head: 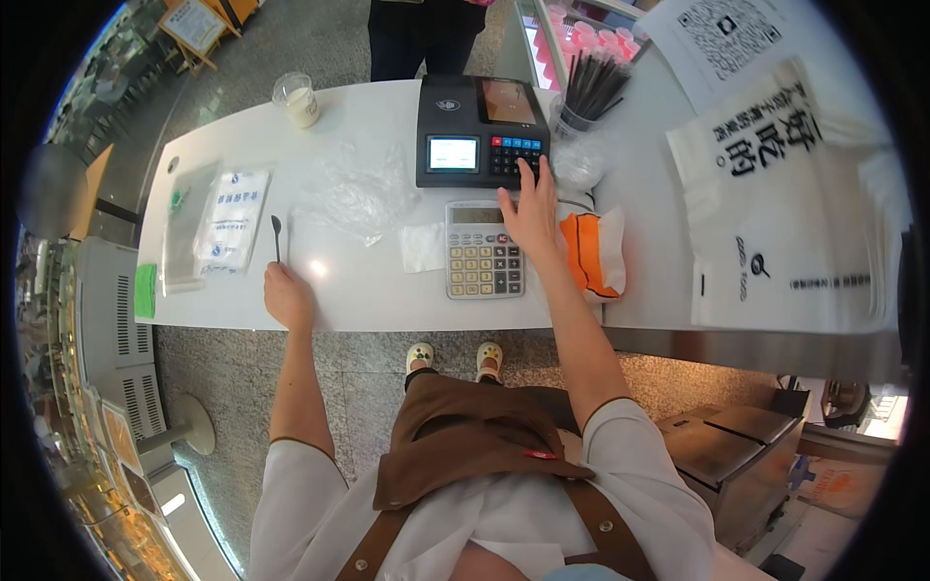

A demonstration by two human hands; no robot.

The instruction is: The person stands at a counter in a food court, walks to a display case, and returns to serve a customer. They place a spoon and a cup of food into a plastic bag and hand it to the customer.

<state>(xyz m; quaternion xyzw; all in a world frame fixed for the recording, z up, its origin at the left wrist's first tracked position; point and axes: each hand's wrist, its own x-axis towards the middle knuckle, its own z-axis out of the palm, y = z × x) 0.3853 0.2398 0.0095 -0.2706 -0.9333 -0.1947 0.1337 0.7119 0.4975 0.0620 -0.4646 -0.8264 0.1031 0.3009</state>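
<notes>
My left hand [288, 296] rests near the front edge of the white counter [363, 298], closed around the handle of a small dark plastic spoon [276, 234] that points away from me. My right hand [532, 210] has its fingers spread over the keypad of a black payment terminal [447, 120] with a lit screen; a fingertip is on or just above the keys. Under that hand, a silver desk calculator [485, 272] lies partly covered. Left of the calculator is a white napkin [423, 248], and beyond it lie crumpled clear plastic bags [363, 192].
A lidded cup [299, 102] stands at the far left edge. Packs of plastic bags [234, 221] and a green cloth [145, 290] lie left. On the right are an orange-and-white packet [592, 254], wrapped straws [592, 87] and white printed bags [785, 218]. A person [425, 36] stands across the counter.
</notes>
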